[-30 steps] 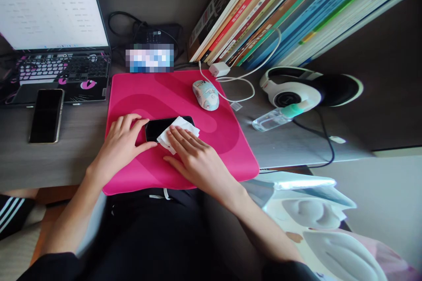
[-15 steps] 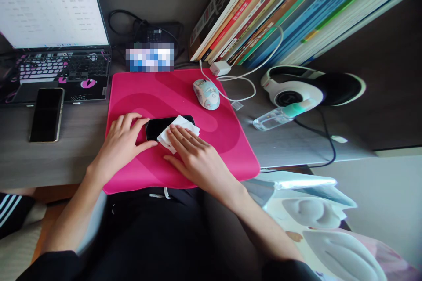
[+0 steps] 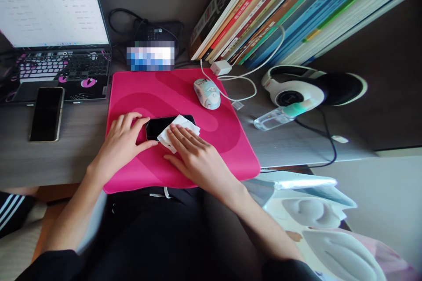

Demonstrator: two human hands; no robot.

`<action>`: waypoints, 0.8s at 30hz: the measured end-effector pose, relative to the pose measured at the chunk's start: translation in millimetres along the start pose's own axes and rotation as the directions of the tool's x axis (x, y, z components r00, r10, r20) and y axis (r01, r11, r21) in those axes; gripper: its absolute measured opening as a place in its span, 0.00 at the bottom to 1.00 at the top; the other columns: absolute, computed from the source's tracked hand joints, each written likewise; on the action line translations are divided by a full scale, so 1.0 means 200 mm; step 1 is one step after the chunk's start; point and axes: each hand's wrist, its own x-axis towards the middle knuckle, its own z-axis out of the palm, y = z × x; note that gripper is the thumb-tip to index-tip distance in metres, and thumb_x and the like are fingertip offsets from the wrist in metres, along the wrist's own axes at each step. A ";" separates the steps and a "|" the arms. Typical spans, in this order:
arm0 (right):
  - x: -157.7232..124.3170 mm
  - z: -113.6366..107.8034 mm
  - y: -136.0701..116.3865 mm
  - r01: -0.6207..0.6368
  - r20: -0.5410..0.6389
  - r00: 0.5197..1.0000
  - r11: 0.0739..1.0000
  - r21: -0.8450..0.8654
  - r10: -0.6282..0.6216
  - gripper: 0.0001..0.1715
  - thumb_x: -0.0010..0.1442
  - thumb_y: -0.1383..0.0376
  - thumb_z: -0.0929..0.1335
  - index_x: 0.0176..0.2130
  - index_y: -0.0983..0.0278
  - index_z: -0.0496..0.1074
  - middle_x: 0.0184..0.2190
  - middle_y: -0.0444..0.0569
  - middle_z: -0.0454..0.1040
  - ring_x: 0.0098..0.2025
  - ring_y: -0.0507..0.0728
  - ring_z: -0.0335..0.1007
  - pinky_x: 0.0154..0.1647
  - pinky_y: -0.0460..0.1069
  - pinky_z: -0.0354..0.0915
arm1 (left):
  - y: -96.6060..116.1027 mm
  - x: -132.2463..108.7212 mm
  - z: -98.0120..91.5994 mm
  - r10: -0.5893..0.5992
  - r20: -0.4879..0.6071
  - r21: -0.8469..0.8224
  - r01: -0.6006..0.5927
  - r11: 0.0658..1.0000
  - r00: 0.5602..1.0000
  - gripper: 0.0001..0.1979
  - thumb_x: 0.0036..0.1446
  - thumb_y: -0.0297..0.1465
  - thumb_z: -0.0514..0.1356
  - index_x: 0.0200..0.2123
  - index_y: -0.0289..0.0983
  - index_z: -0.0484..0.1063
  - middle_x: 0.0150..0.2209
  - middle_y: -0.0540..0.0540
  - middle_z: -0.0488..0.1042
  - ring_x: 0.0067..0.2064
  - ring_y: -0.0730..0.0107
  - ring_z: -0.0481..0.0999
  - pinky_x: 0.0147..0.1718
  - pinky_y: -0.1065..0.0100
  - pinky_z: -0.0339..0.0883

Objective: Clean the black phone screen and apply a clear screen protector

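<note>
A black smartphone [image 3: 161, 127] lies flat, screen up, on the pink desk mat [image 3: 145, 85]. My left hand [image 3: 123, 142] steadies its left end, the thumb at the near corner and the index finger at the far corner. Across the phone's right half is a folded white tissue [image 3: 178, 123], which hides that part of the screen. The outstretched fingers of my right hand [image 3: 194, 151] press the tissue down onto the glass, with the thumb resting apart on the mat side.
A patterned mouse [image 3: 207, 94] sits on the mat's far right. Left are a laptop [image 3: 62, 68] and a second phone [image 3: 47, 114]. Right are a clear bottle [image 3: 272, 118], headphones [image 3: 310, 92] and a white cable with its charger [image 3: 220, 67]. Books [image 3: 237, 17] lean behind.
The view has shifted very slightly. Both hands, the tissue and the smartphone keep their places.
</note>
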 end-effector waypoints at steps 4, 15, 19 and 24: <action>0.00 0.00 0.00 0.001 0.004 1.000 1.000 -0.002 -0.001 0.32 0.76 0.59 0.66 0.68 0.79 0.69 0.69 0.70 0.69 0.71 0.70 0.68 0.73 0.63 0.67 | 0.00 0.00 0.00 -0.002 0.002 0.002 0.002 1.000 1.000 0.32 0.68 0.48 0.65 0.68 0.38 0.67 0.64 0.35 0.69 0.61 0.43 0.71 0.63 0.46 0.68; 0.00 0.00 0.01 -0.006 0.006 1.000 1.000 0.020 0.006 0.31 0.76 0.59 0.66 0.69 0.76 0.68 0.70 0.69 0.68 0.72 0.68 0.67 0.73 0.63 0.67 | 0.01 0.00 -0.01 0.000 0.003 -0.003 0.000 1.000 1.000 0.32 0.68 0.48 0.64 0.68 0.38 0.67 0.64 0.35 0.69 0.61 0.44 0.71 0.63 0.46 0.68; 0.00 0.00 0.01 -0.009 0.007 1.000 1.000 0.020 0.009 0.31 0.76 0.59 0.67 0.69 0.76 0.68 0.69 0.69 0.69 0.72 0.69 0.66 0.73 0.63 0.67 | 0.01 0.00 -0.01 -0.003 0.003 -0.009 0.003 1.000 1.000 0.32 0.68 0.48 0.64 0.68 0.39 0.66 0.64 0.35 0.69 0.62 0.44 0.71 0.63 0.45 0.67; 0.00 0.00 0.01 -0.006 0.001 1.000 0.999 0.031 0.006 0.31 0.76 0.59 0.67 0.70 0.74 0.67 0.70 0.68 0.68 0.73 0.68 0.66 0.73 0.64 0.67 | 0.01 0.00 -0.01 -0.009 0.009 -0.007 0.009 1.000 1.000 0.32 0.68 0.48 0.64 0.68 0.40 0.66 0.64 0.35 0.69 0.62 0.44 0.71 0.63 0.45 0.67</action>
